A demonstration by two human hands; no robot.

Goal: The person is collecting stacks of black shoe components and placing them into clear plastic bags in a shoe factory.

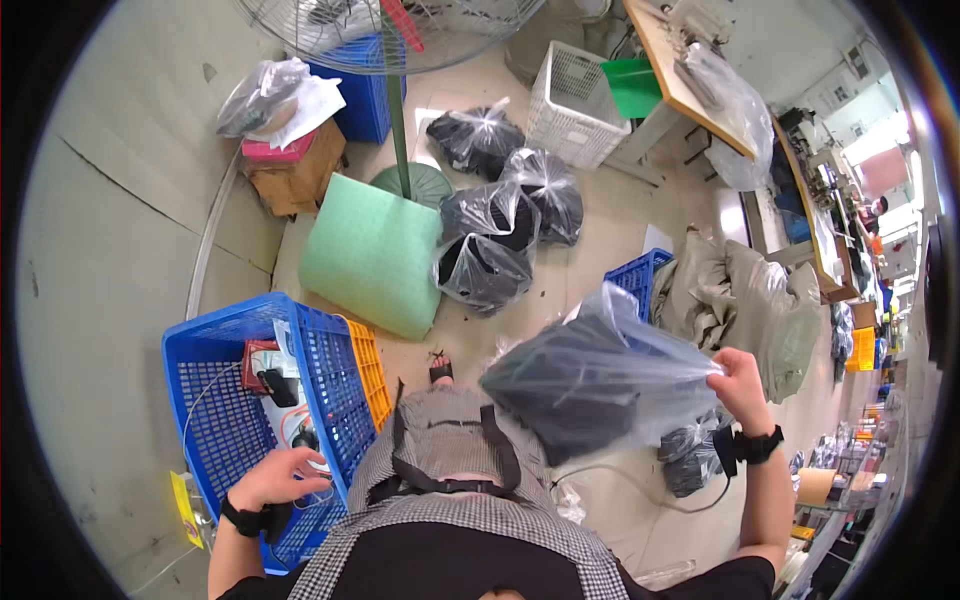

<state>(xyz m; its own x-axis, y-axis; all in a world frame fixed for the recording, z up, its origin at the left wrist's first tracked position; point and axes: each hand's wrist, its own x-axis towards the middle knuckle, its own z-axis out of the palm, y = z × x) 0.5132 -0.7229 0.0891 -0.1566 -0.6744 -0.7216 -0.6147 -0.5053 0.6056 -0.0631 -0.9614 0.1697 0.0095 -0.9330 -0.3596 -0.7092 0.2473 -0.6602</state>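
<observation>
My right hand (742,388) is closed on the gathered end of a clear plastic bag (672,375). Dark, soft-looking contents fill the bag's other end, which hangs beside my right leg; what exactly they are I cannot make out. My left hand (285,477) hovers by the near end of a blue plastic crate (325,375), its thumb and fingers curved and apart, with nothing seen between them. Inside that crate lie a red box (262,362), a small black object (277,386) and some papers.
Several tied clear bags of dark goods (490,220) rest on the floor ahead, beside a green block-like seat (370,255) and a standing fan (395,120). Grey sacks (735,300) and another blue crate (636,275) lie to the right. A white crate (580,105) stands near a table (690,75).
</observation>
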